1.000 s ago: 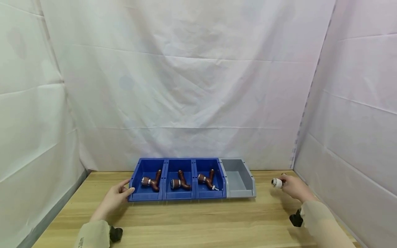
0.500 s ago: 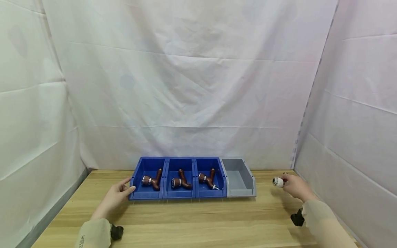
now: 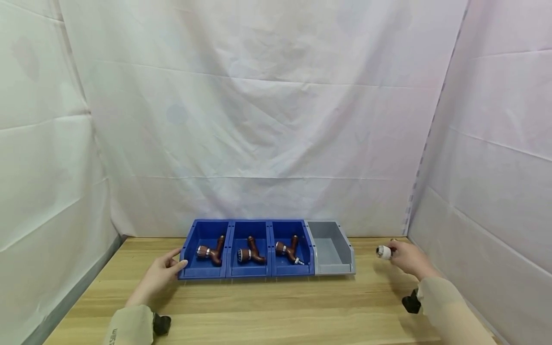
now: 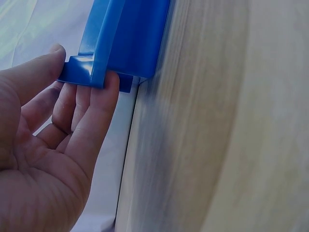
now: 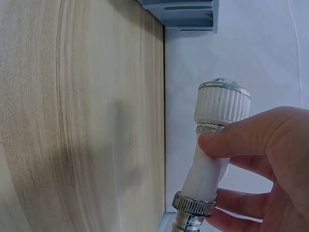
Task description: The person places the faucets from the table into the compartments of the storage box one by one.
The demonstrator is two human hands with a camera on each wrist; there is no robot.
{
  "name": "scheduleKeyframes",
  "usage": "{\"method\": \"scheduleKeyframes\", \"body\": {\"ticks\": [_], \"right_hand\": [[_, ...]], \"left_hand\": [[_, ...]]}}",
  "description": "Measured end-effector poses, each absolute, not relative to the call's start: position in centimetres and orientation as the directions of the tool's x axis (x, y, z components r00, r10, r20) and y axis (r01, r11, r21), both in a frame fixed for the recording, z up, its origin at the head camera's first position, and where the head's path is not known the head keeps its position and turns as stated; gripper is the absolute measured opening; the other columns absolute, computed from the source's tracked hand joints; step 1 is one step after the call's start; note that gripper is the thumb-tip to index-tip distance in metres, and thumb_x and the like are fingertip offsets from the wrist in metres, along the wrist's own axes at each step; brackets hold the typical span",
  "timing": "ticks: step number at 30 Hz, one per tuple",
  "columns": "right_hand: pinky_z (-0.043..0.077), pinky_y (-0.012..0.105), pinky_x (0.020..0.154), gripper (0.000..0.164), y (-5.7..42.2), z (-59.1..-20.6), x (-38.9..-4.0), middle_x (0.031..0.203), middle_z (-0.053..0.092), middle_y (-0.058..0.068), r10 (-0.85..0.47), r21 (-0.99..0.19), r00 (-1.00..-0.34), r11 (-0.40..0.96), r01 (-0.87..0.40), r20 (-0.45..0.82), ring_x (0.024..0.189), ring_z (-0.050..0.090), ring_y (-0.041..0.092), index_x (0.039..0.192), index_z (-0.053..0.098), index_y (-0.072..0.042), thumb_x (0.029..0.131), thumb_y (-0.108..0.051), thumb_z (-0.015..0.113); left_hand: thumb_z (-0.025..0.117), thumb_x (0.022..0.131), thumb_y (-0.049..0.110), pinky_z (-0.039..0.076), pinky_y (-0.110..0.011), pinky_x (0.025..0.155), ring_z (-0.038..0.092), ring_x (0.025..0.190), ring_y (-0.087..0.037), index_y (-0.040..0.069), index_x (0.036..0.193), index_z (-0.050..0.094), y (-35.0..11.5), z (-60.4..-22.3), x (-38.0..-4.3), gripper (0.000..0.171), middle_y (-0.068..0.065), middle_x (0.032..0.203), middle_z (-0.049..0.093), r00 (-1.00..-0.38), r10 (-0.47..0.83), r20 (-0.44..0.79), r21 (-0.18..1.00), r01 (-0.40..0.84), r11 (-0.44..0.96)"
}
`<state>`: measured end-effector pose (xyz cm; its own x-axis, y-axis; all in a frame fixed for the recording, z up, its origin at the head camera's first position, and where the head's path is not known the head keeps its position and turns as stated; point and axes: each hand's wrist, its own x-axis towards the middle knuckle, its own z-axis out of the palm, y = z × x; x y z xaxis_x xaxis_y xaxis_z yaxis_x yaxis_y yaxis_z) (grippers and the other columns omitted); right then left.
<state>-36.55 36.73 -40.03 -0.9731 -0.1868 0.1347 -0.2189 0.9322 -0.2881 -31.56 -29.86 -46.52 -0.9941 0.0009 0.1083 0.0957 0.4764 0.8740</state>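
My right hand [image 3: 407, 259] grips a white spray nozzle [image 3: 383, 252] just above the wooden table, right of the grey bin [image 3: 332, 249]. In the right wrist view the white nozzle [image 5: 212, 157] has a ribbed head and a metal ring, with my thumb and fingers [image 5: 251, 140] curled round its stem. My left hand [image 3: 161, 273] rests with straight fingers against the left end of the blue bin row [image 3: 202, 270]. In the left wrist view my fingertips [image 4: 104, 92] touch the corner rim of that blue bin [image 4: 130, 38]. Three blue bins each hold a brown nozzle [image 3: 210, 252].
The wooden table [image 3: 267, 311] is enclosed by white cloth walls [image 3: 258, 120] at the back and both sides. The grey bin at the row's right end holds nothing visible. Black wrist camera mounts [image 3: 409, 303] sit at my sleeves.
My right hand with the white nozzle has shifted only slightly, staying right of the grey bin. My left hand has not moved.
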Motion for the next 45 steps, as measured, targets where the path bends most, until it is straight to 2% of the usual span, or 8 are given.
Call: {"method": "scheduleKeyframes", "body": {"ticks": [6, 12, 17, 20, 26, 31, 39, 45], "right_hand": [[0.04, 0.036, 0.056, 0.038, 36.4, -39.8, -36.9, 0.113, 0.062, 0.028, -0.188, -0.316, -0.974, 0.923, -0.22, 0.13, 0.069, 0.052, 0.022, 0.119, 0.062, 0.006, 0.081, 0.002, 0.055], [0.043, 0.038, 0.058, 0.034, 35.8, -40.2, -36.8, 0.108, 0.065, 0.023, -0.191, -0.346, -0.971, 0.91, -0.23, 0.144, 0.07, 0.055, 0.021, 0.114, 0.064, 0.004, 0.081, 0.003, 0.057], [0.038, 0.034, 0.05, 0.038, 34.8, -40.1, -37.2, 0.113, 0.062, 0.027, -0.165, -0.37, -0.979, 0.907, -0.198, 0.12, 0.054, 0.045, 0.018, 0.12, 0.061, 0.006, 0.082, 0.003, 0.054], [0.038, 0.034, 0.051, 0.038, 34.4, -39.9, -37.5, 0.112, 0.062, 0.026, -0.16, -0.344, -0.981, 0.92, -0.188, 0.109, 0.056, 0.046, 0.018, 0.121, 0.061, 0.004, 0.083, 0.0, 0.054], [0.042, 0.039, 0.061, 0.036, 34.1, -39.4, -37.7, 0.111, 0.064, 0.023, -0.174, -0.265, -0.977, 0.943, -0.201, 0.12, 0.073, 0.055, 0.024, 0.119, 0.063, 0.001, 0.083, -0.003, 0.057], [0.045, 0.044, 0.066, 0.032, 34.2, -39.3, -37.5, 0.107, 0.065, 0.02, -0.195, -0.263, -0.972, 0.939, -0.224, 0.129, 0.082, 0.059, 0.027, 0.114, 0.065, 0.001, 0.082, -0.001, 0.06], [0.046, 0.044, 0.067, 0.031, 34.4, -39.1, -37.8, 0.106, 0.065, 0.023, -0.209, -0.289, -0.966, 0.925, -0.245, 0.15, 0.084, 0.06, 0.029, 0.113, 0.063, 0.005, 0.083, 0.002, 0.06], [0.044, 0.04, 0.064, 0.035, 34.1, -39.0, -37.7, 0.112, 0.063, 0.026, -0.198, -0.296, -0.974, 0.929, -0.223, 0.113, 0.082, 0.057, 0.026, 0.119, 0.062, 0.006, 0.084, 0.002, 0.058]], "left_hand": [[0.062, 0.097, 0.022, 0.041, -0.026, 0.053, 0.047, 0.06, -0.015, -0.009, 0.143, 0.037, -30.1, -46.3, -31.9, 0.062, -0.006, 0.075, 0.051, -0.994, -0.009, 0.108, 0.87, 0.09, 0.485], [0.063, 0.096, 0.022, 0.041, -0.026, 0.053, 0.048, 0.06, -0.015, -0.01, 0.142, 0.037, -30.1, -46.1, -31.9, 0.062, -0.006, 0.075, 0.052, -0.993, 0.0, 0.116, 0.866, 0.101, 0.491], [0.063, 0.096, 0.021, 0.041, -0.026, 0.052, 0.048, 0.059, -0.014, -0.011, 0.142, 0.037, -30.1, -46.3, -31.8, 0.062, -0.006, 0.074, 0.052, -0.992, 0.01, 0.125, 0.868, 0.114, 0.484], [0.063, 0.096, 0.022, 0.041, -0.026, 0.052, 0.047, 0.059, -0.014, -0.01, 0.142, 0.037, -30.1, -46.5, -31.7, 0.062, -0.006, 0.074, 0.052, -0.993, 0.005, 0.117, 0.869, 0.104, 0.484], [0.063, 0.096, 0.022, 0.041, -0.026, 0.053, 0.047, 0.06, -0.015, -0.011, 0.142, 0.038, -29.9, -46.8, -31.7, 0.062, -0.006, 0.074, 0.051, -0.993, 0.0, 0.122, 0.869, 0.107, 0.483], [0.063, 0.096, 0.021, 0.041, -0.026, 0.053, 0.047, 0.06, -0.014, -0.012, 0.142, 0.037, -29.8, -46.8, -31.7, 0.062, -0.006, 0.074, 0.051, -0.992, 0.004, 0.123, 0.869, 0.109, 0.483], [0.063, 0.096, 0.022, 0.041, -0.026, 0.054, 0.047, 0.061, -0.015, -0.011, 0.142, 0.037, -29.8, -46.6, -31.8, 0.062, -0.007, 0.076, 0.051, -0.992, -0.003, 0.122, 0.868, 0.105, 0.486], [0.062, 0.096, 0.02, 0.041, -0.027, 0.053, 0.047, 0.061, -0.015, -0.009, 0.145, 0.035, -29.8, -46.6, -31.6, 0.063, -0.008, 0.078, 0.054, -0.995, -0.008, 0.103, 0.882, 0.087, 0.462]]}}
